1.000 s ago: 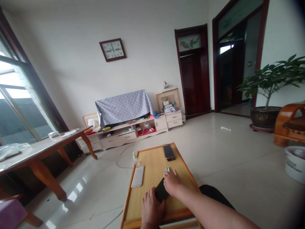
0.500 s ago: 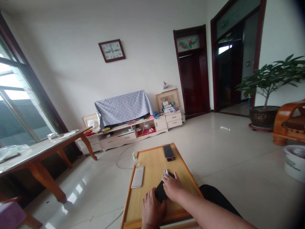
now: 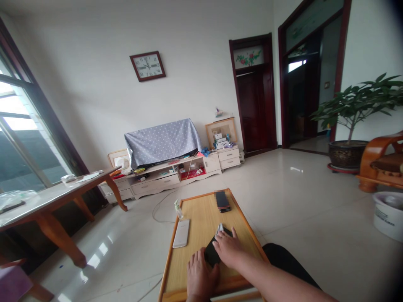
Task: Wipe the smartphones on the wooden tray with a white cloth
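Observation:
A black phone (image 3: 212,253) lies at a slant on the small wooden table, partly covered by both hands. My left hand (image 3: 200,274) grips its near left end, with the thumb along the lower edge and the fingers on the other side. Over the far part of the screen, my right hand (image 3: 227,248) presses down a crumpled grey-white cloth (image 3: 220,227), which pokes out past the fingertips. To the left rests a silver phone (image 3: 181,234), face down, with a clear pump bottle (image 3: 178,209) just beyond it.
Near the far right corner of the wooden table (image 3: 195,205) is a dark stacked item (image 3: 223,202), partly pixelated. A long table (image 3: 56,197) stands at left. A white bucket (image 3: 388,218) and a potted plant (image 3: 348,153) are at right. A low cabinet (image 3: 162,183) lines the wall.
The right hand and cloth have shifted very slightly on the black phone. The left hand stays at its end of the phone.

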### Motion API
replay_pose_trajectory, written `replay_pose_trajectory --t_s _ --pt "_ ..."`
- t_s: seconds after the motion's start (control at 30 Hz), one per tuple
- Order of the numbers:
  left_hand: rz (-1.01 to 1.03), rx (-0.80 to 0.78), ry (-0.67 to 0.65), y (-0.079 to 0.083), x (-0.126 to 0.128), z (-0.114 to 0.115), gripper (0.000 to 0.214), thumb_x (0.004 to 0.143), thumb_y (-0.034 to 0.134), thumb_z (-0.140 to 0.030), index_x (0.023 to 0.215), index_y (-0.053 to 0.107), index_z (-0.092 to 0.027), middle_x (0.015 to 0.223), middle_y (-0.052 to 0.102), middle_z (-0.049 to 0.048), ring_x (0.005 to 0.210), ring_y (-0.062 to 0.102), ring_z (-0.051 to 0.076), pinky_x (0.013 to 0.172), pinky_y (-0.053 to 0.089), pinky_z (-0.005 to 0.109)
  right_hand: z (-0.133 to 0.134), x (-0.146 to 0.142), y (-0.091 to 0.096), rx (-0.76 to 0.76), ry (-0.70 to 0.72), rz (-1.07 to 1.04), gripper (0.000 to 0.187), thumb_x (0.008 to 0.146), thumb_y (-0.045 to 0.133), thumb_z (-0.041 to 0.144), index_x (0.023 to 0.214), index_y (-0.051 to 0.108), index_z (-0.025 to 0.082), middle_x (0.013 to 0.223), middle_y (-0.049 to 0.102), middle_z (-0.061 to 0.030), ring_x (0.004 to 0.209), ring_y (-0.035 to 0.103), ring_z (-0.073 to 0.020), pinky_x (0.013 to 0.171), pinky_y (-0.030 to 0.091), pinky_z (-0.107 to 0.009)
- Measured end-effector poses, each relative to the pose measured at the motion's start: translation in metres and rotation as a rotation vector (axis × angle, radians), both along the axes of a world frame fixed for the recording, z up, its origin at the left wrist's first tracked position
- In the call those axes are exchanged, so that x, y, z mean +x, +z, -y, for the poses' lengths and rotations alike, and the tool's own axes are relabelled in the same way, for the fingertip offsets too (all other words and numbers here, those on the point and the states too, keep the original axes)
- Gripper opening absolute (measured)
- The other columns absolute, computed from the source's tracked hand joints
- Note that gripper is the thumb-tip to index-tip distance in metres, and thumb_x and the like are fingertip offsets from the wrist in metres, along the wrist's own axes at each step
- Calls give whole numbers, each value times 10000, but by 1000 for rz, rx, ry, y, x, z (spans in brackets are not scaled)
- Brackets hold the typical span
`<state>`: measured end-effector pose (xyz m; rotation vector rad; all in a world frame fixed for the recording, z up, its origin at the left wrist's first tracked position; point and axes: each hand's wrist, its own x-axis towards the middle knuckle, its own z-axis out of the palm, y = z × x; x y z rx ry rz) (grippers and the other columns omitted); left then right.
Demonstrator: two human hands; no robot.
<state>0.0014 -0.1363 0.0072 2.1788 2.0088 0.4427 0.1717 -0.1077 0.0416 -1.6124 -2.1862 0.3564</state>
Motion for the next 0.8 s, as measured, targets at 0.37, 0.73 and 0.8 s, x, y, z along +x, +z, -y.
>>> replay_pose_trajectory --t_s 0.37,0.73,0.8 --pt "-1 -20 10 3 1 1 595 818 582 -441 1361 474 -222 1362 593 80 1295 482 241 1085 303 330 17 6 -6 30 66 -60 488 1060 214 366 1266 650 291 1412 610 -74 1354 496 -242 1183 -58 -625" --pt "19 -12 5 -2 0 -2 532 828 529 -326 1347 488 -217 1346 604 76 1279 492 218 1070 311 315 46 -5 -15 58 204 -109 454 1057 253 373 1295 637 325 1394 628 -34 1337 516 -229 1194 -98 -581" --pt "19 -6 3 -1 0 -1 561 828 552 -412 1349 487 -215 1353 599 84 1286 487 234 1075 312 326 40 5 -13 51 151 -112 468 1057 240 354 1254 664 324 1393 629 -34 1328 524 -225 1189 -103 -586"
